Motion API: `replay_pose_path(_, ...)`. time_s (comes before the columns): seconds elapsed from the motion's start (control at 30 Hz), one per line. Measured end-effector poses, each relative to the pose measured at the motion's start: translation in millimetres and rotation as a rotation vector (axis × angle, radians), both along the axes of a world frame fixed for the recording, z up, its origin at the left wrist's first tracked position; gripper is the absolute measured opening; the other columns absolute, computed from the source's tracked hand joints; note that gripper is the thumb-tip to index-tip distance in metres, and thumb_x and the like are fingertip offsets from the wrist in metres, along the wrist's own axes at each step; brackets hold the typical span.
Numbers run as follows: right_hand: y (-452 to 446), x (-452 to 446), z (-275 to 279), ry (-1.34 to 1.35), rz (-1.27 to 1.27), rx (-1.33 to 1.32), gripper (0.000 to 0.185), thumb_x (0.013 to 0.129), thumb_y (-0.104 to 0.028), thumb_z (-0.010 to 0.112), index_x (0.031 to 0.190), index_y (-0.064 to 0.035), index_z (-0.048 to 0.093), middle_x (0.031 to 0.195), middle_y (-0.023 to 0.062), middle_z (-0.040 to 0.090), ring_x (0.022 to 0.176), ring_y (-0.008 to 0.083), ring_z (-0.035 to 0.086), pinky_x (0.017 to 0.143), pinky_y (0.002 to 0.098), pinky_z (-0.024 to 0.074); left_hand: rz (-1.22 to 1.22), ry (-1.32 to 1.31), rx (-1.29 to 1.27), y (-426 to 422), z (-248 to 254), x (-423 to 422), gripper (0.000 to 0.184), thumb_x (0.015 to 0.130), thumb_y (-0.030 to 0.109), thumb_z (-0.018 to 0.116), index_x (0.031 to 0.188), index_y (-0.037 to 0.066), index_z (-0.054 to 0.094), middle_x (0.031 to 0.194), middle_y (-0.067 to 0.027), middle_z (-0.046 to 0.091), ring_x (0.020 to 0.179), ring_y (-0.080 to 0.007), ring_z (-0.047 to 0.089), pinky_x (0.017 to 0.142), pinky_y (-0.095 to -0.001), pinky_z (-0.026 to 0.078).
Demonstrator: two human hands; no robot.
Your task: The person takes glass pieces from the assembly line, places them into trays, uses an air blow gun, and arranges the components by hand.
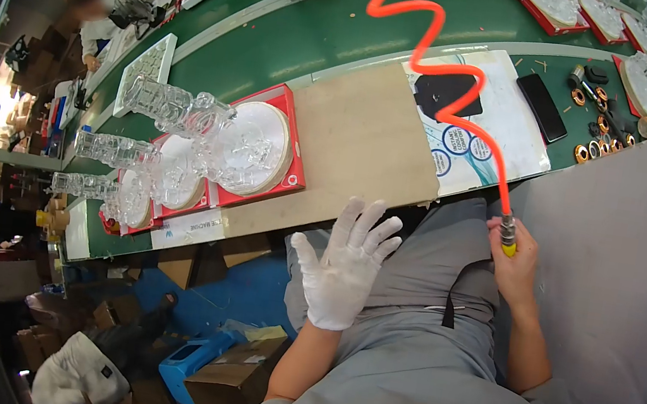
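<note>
My left hand [339,275], in a white glove, is raised over my lap with the palm showing and the fingers spread; nothing is in it. My bare right hand [520,269] grips the end of an orange coiled air hose [495,148] at its metal coupling [507,229], where a small yellow part shows. Whatever else sits inside that fist is hidden. The hose runs up in loops across the bench. Nearest to my left hand is the edge of a brown board [358,136] on the green bench [339,41].
Clear plastic pieces [179,107] lie on round white discs [255,146] in red boxes [299,169] at left. A black phone [542,107], a dark pad [448,95] and copper-coloured rings [582,154] are at right. Cardboard boxes [234,377] stand on the floor. Other people work across the bench.
</note>
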State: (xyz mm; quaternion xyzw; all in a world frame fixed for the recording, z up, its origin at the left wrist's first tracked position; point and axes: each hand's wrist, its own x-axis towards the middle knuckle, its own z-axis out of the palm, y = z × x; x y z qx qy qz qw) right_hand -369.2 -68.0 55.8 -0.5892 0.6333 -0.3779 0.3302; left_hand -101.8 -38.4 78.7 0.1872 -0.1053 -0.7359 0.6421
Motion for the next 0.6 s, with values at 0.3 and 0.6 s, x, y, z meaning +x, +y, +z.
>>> replay_pose_path(0.3,46,-32,-29,0.233,-0.18,0.083,0.052,0.088,0.003,0.063,0.138,-0.0025,0.051,0.111,0.0107,0.066,0.084,0.0157,0.062,0.078,0.0296,0.0501,0.02,0.147,0.07,-7,-1,-1,0.089,0.093,0.078,0.03,0.151,0.011,0.039,0.155,-0.0129,0.041,0.136,-0.0361,0.044,0.112,-0.0504,0.038)
replay_pose_path(0.6,25,2,-8,0.03,0.045,0.024,0.059,0.082,0.005,0.069,0.137,-0.0011,0.049,0.116,0.0149,0.066,0.099,0.0256,0.066,0.087,0.0315,0.051,0.009,0.131,0.036,-7,-2,-9,0.09,0.092,0.078,0.033,0.152,0.011,0.038,0.155,-0.0144,0.039,0.138,-0.0367,0.041,0.114,-0.0511,0.035)
